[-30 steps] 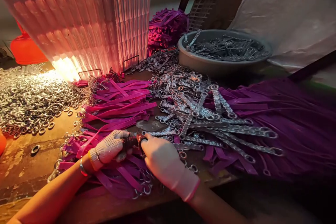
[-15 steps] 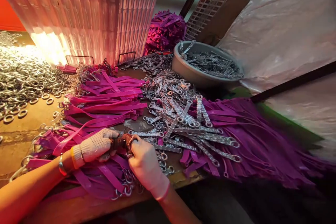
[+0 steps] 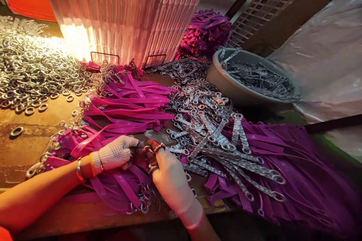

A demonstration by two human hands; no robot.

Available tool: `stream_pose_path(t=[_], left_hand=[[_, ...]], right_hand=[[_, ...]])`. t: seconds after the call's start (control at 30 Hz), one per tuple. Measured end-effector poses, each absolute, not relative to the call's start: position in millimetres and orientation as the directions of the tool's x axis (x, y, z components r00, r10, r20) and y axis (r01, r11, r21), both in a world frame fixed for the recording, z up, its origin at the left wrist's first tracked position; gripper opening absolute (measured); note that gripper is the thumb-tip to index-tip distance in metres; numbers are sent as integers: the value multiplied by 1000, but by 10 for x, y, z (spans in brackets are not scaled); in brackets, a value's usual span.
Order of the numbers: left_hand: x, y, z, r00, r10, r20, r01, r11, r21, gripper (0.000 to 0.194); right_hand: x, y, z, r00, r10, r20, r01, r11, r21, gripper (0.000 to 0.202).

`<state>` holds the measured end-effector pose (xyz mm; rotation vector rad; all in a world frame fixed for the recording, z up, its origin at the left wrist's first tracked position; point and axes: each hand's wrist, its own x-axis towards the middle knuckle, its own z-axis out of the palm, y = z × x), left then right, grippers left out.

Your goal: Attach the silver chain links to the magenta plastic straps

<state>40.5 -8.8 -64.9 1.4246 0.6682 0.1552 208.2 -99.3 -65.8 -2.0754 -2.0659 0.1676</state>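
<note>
My left hand (image 3: 117,153), in a white dotted glove with dark fingertips, is closed over the near pile of magenta straps (image 3: 98,186). Against its fingertips, my right hand (image 3: 166,167) is also closed, in a pale glove with dark brown finger covers. A small bit of pink shows between the two hands; the rest of what they pinch is hidden by the fingers. Just right of my right hand lies a heap of silver metal chains (image 3: 203,131) with ringed ends.
Loose metal rings (image 3: 36,71) cover the left of the table (image 3: 28,131). A grey basin (image 3: 226,79) of chains stands at the back right. Long purple straps (image 3: 296,162) spread at the right. A ribbed translucent panel (image 3: 113,15) rises behind, beside a purple bundle (image 3: 209,32).
The view has turned to the left, so the scene sits further right. Both hands stay together over the straps, and their fingers have shifted slightly, showing a bit of pink between them.
</note>
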Motion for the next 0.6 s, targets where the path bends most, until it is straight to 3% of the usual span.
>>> stream_pose_path(t=[0.1, 0.17, 0.37, 0.6], left_hand=[[393, -138, -706, 754, 577, -313, 298, 123, 946, 34], [405, -166, -765, 752, 585, -305, 348, 41, 937, 28], [441, -212, -842, 752, 648, -124, 277, -140, 951, 9], [441, -222, -814, 736, 653, -179, 250, -18, 968, 5]], right_hand=[[2081, -968, -485, 45, 970, -239, 970, -99, -220, 45], [2052, -948, -425, 112, 929, -354, 973, -175, -152, 39], [1983, -961, -433, 51, 963, -264, 993, -78, -91, 38], [1914, -1006, -406, 44, 941, -336, 998, -24, 65, 23]])
